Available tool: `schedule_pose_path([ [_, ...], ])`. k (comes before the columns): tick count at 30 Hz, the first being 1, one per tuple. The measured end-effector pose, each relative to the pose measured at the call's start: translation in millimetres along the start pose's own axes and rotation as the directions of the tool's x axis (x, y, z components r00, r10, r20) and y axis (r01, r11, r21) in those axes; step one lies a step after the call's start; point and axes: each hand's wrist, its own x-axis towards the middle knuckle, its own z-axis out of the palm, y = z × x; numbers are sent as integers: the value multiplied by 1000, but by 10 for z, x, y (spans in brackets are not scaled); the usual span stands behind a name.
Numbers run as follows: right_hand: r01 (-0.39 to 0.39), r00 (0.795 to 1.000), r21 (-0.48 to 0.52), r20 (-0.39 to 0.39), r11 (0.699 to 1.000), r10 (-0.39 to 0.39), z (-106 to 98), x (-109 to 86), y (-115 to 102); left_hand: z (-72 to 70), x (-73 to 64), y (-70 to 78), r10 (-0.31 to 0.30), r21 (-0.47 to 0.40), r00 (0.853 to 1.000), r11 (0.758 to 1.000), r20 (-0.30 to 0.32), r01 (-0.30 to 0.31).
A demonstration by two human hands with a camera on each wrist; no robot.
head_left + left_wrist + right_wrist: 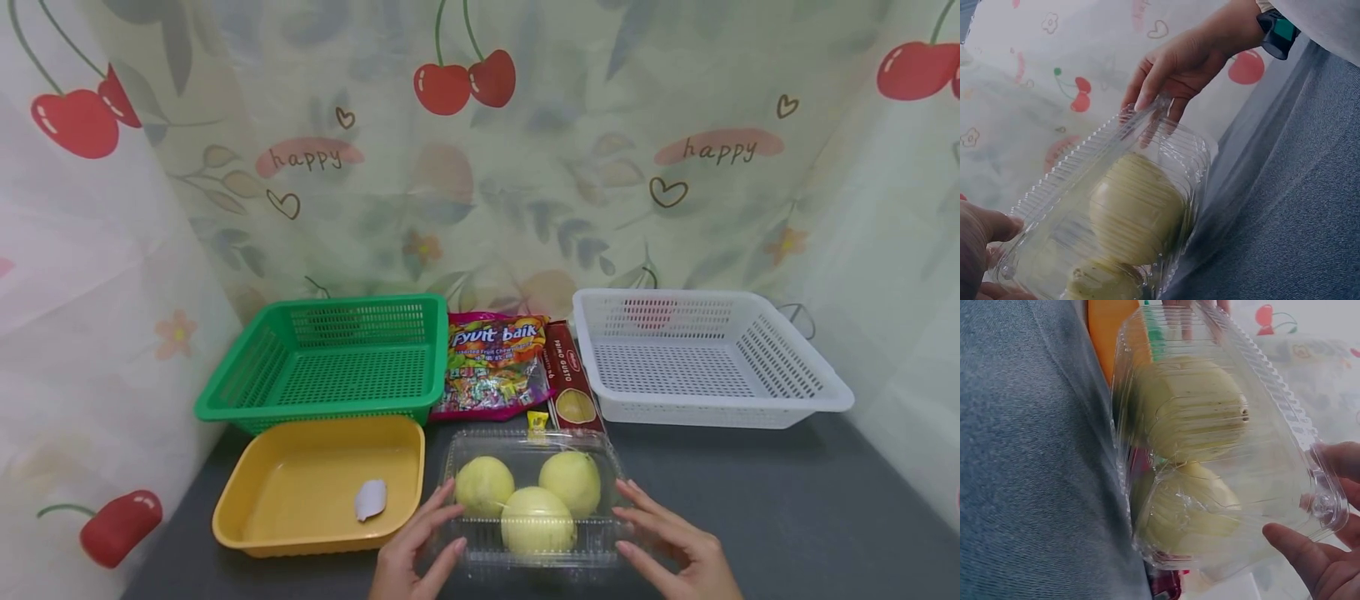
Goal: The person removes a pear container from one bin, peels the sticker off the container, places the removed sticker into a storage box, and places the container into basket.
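A clear plastic clamshell box (pixel 596 537) with a ridged rim is at the front of the table in the head view. Three round, pale yellow-green fruits show through it, the front one (pixel 537 525) nearest me. My left hand (pixel 416 550) holds the box's left side, fingers along the wall. On the opposite side my right hand (pixel 678 550) grips the box, its thumb low at the front corner. The right wrist view shows the right thumb and fingers (pixel 1329 550) around a box corner. In the left wrist view the left hand (pixel 985 244) is partly cut off.
A yellow basin (pixel 300 492) with a small white packet (pixel 371 500) stands left of the box. Behind are a green basket (pixel 322 408), a fruit candy bag (pixel 495 367), a maroon packet (pixel 573 379), a small yellow wrapped piece (pixel 537 422) and a white basket (pixel 712 408).
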Motion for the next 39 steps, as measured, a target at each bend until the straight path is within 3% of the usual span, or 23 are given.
schedule_pose_path([
  [5,-20,1000,-49,-4,999,20,-7,26,-54,-30,16,31,-50,-28,998,998,45,51],
  [8,-28,1000,-54,0,998,28,-13,39,-76,-38,19,46,-50,-17,998,999,48,51],
  [13,-3,1000,-36,18,999,3,-27,64,-76,-40,27,39,40,-12,999,999,5,-40],
  [17,34,999,0,34,999,-34,-44,82,-79,-45,39,26,135,-38,990,990,-28,-136],
  [19,46,998,16,43,999,-47,-54,94,-84,-55,46,32,150,-41,988,988,-29,-151],
  [31,138,989,150,39,979,-145,-46,208,-120,-141,118,148,50,-20,998,998,-39,-51],
  [35,132,990,122,39,984,-138,-36,259,-163,-171,149,163,33,-33,998,999,-45,-34],
  [39,124,990,88,57,988,-129,-33,315,-210,-209,179,169,52,-12,997,999,-63,-53],
])
